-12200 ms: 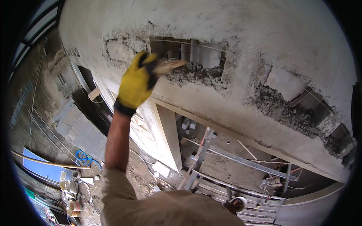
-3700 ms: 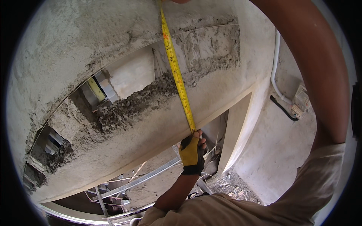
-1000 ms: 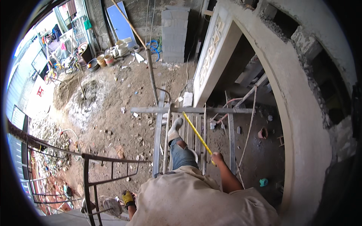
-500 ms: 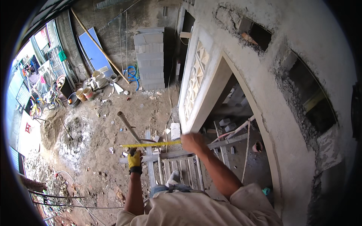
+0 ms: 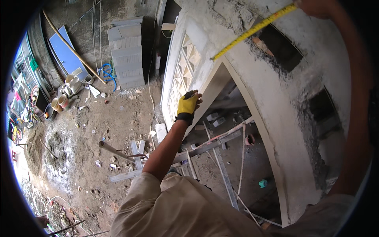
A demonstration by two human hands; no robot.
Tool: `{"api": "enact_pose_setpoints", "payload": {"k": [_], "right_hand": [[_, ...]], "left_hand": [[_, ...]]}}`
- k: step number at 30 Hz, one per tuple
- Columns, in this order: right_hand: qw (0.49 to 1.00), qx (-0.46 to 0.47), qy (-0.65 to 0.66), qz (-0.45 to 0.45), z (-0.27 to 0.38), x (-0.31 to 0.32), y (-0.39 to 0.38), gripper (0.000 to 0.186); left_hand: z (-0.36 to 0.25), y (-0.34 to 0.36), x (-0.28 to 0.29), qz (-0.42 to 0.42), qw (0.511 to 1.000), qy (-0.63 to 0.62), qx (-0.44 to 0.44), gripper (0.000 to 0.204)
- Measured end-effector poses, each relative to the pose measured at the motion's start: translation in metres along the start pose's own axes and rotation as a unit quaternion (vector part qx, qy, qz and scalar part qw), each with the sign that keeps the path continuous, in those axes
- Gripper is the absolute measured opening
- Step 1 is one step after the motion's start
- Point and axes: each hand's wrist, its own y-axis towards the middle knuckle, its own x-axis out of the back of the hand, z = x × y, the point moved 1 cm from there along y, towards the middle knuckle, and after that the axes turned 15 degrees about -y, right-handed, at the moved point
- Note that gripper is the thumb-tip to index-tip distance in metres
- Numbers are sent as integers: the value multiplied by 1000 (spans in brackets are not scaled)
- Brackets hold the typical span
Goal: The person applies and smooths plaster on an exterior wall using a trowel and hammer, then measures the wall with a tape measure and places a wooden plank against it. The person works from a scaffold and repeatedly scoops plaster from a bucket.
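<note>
My bare right hand [image 5: 318,8] is raised at the upper right edge, closed at the end of a yellow tape measure [image 5: 254,29]. The tape's case is hidden by the hand. Its stiff blade slants down left across the grey plastered wall [image 5: 272,102], its free end near the top corner of the doorway. My left hand [image 5: 189,103], in a yellow and black glove, is lifted in front of the door frame and the white lattice vent [image 5: 184,67]. Its fingers are loosely bent and apart, with nothing visible in them, well below the tape's end.
Broken-out openings [image 5: 278,47] with rough edges pierce the wall. Below me are scaffold bars [image 5: 221,170]. A leaning pole [image 5: 112,150] stands left of them. Farther back are stacked grey blocks [image 5: 126,53], a blue panel [image 5: 68,51] and buckets [image 5: 63,100] on the dirt ground.
My right hand has swung up and right with the tape, whose blade now lies across the wall. My left hand has left the tape's end and risen to the right. The view has shifted right.
</note>
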Motion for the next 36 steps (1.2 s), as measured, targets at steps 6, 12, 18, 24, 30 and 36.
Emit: {"api": "enact_pose_setpoints", "payload": {"k": [6,12,18,24,30,36], "right_hand": [[996,43,-48,-65,37,-22,66,20],[989,62,-115,64,58,-15,133,19],[985,98,-118,81,76,-8,156,19],[983,107,-120,87,84,-12,175,17],[971,135,-189,47,58,-40,191,14],[958,167,-231,-39,45,-81,192,11]], "left_hand": [[-3,77,-71,22,997,-26,63,37],[12,117,-93,49,993,-23,102,35],[20,136,-107,59,991,-28,119,34],[26,149,-114,54,996,-40,60,27],[22,136,-133,33,999,-16,22,23],[24,139,-130,13,993,-84,81,25]]}}
